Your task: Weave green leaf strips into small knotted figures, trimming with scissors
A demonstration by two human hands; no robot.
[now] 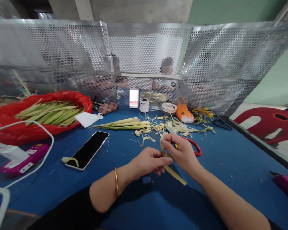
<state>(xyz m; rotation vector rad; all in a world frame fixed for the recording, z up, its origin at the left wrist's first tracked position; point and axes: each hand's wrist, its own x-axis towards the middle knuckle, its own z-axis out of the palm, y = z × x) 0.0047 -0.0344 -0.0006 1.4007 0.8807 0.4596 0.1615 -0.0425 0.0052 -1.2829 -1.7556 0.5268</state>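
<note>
Both my hands meet over the blue table (230, 159), pinching one pale yellow-green leaf strip (175, 174). My left hand (148, 161), a gold bangle on its wrist, grips the strip with closed fingers. My right hand (181, 150) pinches the strip's upper part; its lower end trails toward me. Red-handled scissors (196, 147) lie just behind my right hand. Beyond them lie a bundle of cut green leaves (124, 123) and a litter of leaf scraps (168, 126).
A red bag of long leaves (45, 111) sits at the left, a phone (87, 149) near it, a pink device with white cable (24, 159) at the far left. Thread spool (144, 105), orange glue gun (184, 113), perforated metal screen (144, 60) with people behind. Red stool (266, 123) right.
</note>
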